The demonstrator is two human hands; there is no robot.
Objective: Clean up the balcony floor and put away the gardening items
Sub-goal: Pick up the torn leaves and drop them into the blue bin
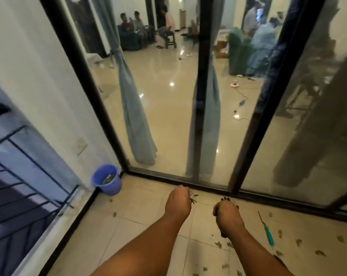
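- Left hand (178,202): extended forward over the tiled floor (140,212), fingers curled around a small bunch of leaf scraps (193,198) that protrudes from the thumb side.
- Right hand (227,213): just beside the left hand, fingers curled into a fist; dark matter shows at the fingertips, but whether it holds anything cannot be told.
- Blue bucket (107,180): stands in the corner ahead and to the left of the left hand, well apart from it, with green leaves inside.
- Teal-handled tool (267,230): lies flat on the floor to the right of the right hand.
- Loose leaves (298,242): scattered on the floor, mostly right of and behind the right hand.
- Glass sliding door (200,96): directly ahead of both hands.
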